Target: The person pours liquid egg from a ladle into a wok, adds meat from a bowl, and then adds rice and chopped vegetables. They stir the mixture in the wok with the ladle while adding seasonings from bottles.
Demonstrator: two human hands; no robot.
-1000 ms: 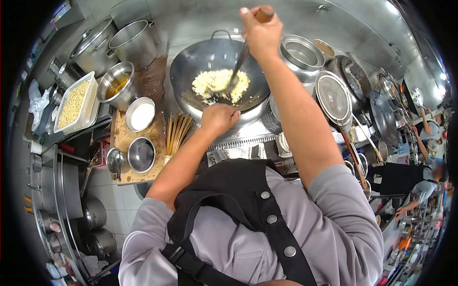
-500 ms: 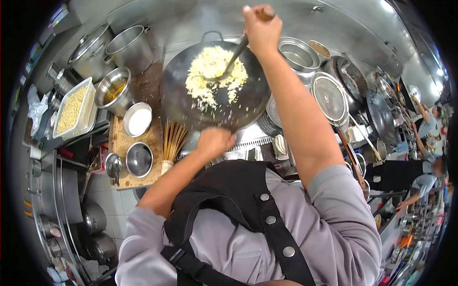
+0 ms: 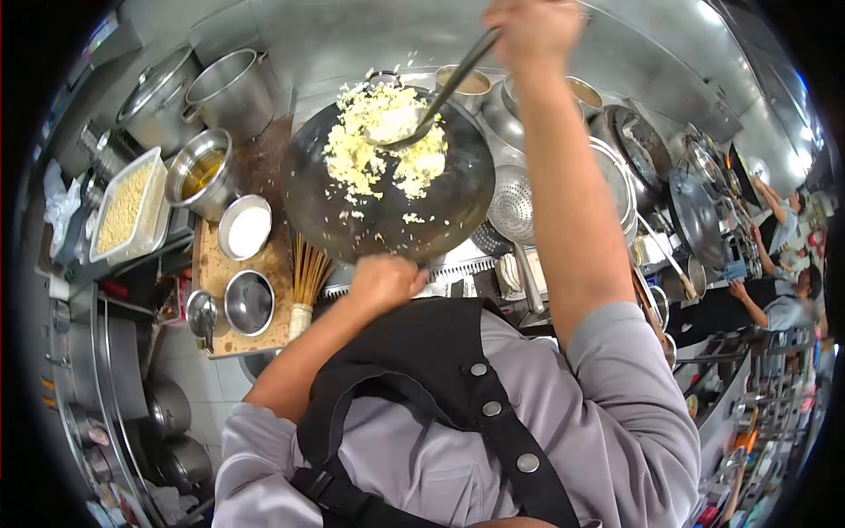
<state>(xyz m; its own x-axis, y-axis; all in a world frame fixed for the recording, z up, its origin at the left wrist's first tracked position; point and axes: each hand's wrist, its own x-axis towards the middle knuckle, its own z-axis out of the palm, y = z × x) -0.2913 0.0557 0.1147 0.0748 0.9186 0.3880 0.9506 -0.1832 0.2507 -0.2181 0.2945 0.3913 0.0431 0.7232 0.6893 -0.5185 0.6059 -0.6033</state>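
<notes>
A dark wok (image 3: 361, 233) holds yellowish fried rice (image 3: 352, 163), heaped toward its far side with loose grains in the air above the far rim. My left hand (image 3: 385, 283) is closed at the wok's near edge; the part it grips is hidden under the fingers. High at the top, my right hand (image 3: 535, 37), slightly blurred, wraps round the handle of a ladle (image 3: 458, 77). The ladle's bowl sits in the rice, with some rice in it.
To the left, a board (image 3: 209, 264) carries a bowl of white granules (image 3: 246, 231), a metal bowl (image 3: 250, 304) and a bamboo brush (image 3: 306, 277). Behind stands an oil pot (image 3: 208, 189). A perforated strainer (image 3: 512, 207) lies right of the wok. Co-workers (image 3: 779, 299) stand far right.
The wok has shifted toward me and slightly left, and the rice has spread toward its far rim. My right hand has moved up and right with the ladle. More of the perforated strainer shows.
</notes>
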